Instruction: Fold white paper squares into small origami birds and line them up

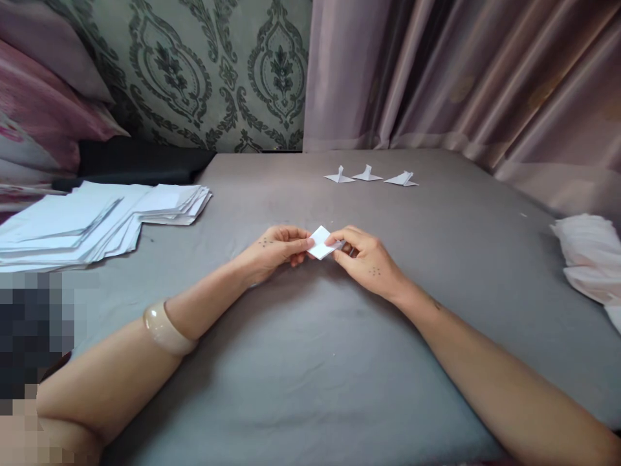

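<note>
Between my two hands is a small white folded paper (320, 244), shaped like a diamond, held just above the grey cloth surface (291, 362). My left hand (279, 249) pinches its left corner, the thumb lying on top. At the right corner, my right hand (363, 254) grips the same paper with thumb and fingers. Some of the fingers behind the paper are hidden. Beyond the hands stand three white folded paper figures, a left one (340, 175), a middle one (367, 173) and a right one (402, 179).
Stacks of white paper sheets (92, 220) lie at the left, with a black cloth (140, 162) behind them. A white crumpled bundle (589, 259) sits at the right edge. Curtains (436, 77) and a patterned wall (223, 71) bound the far side. A pixelated patch covers the lower left corner.
</note>
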{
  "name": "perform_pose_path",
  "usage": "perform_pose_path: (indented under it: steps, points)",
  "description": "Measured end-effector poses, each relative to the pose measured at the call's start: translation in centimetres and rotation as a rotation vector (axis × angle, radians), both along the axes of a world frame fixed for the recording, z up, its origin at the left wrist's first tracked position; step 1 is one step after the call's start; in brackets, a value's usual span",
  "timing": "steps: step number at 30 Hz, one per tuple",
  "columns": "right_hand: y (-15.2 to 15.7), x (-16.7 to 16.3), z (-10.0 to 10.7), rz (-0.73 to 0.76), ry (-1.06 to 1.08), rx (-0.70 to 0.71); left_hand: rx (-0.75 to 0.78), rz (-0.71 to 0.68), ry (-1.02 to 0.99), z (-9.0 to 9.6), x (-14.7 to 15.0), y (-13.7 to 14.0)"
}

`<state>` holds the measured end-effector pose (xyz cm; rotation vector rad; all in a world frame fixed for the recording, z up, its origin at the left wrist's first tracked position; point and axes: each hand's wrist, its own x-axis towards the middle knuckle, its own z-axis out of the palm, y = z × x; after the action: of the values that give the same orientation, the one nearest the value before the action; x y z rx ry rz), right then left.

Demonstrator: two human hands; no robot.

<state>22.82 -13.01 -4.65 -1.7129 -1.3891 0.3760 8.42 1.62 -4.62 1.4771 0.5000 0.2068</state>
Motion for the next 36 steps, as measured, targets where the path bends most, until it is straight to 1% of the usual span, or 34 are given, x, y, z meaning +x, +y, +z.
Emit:
perform_pose_path:
  steps: [3,5,9,11,15,17,21,24,29,36]
  points:
    - [0.2,0.0,0.0,-0.041,0.067,0.021,0.056,-0.020,-0.064,0.1,-0.1,-0.3]
    - [0.3,0.2,-0.1,-0.074,0.134,0.024,0.121,-0.034,-0.112,0.3,-0.2,-0.4]
    - [0.4,0.5,-0.2,-0.102,0.228,0.030,0.244,-0.051,-0.116,0.3,-0.4,-0.6]
    - [0.4,0.6,-0.2,-0.095,0.257,0.042,0.270,-0.029,-0.155,0.3,-0.4,-0.7]
    - [0.6,0.4,-0.1,-0.053,0.288,0.112,0.316,0.078,-0.254,0.2,-0.3,-0.8]
    - [0.6,0.2,0.1,-0.067,0.312,0.137,0.297,0.112,-0.275,0.3,-0.3,-0.9]
    - [0.6,-0.3,0.3,-0.140,0.381,0.164,0.224,0.186,-0.314,0.3,-0.2,-1.2]
    - [0.5,-0.7,0.4,-0.173,0.386,0.187,0.158,0.240,-0.352,0.2,0.0,-1.4]
    - [0.3,-1.2,0.4,-0.172,0.361,0.240,0.080,0.233,-0.418,0.3,0.1,-1.7]
    - [0.2,-1.6,0.4,-0.169,0.362,0.238,0.077,0.218,-0.360,0.2,0.1,-1.7]
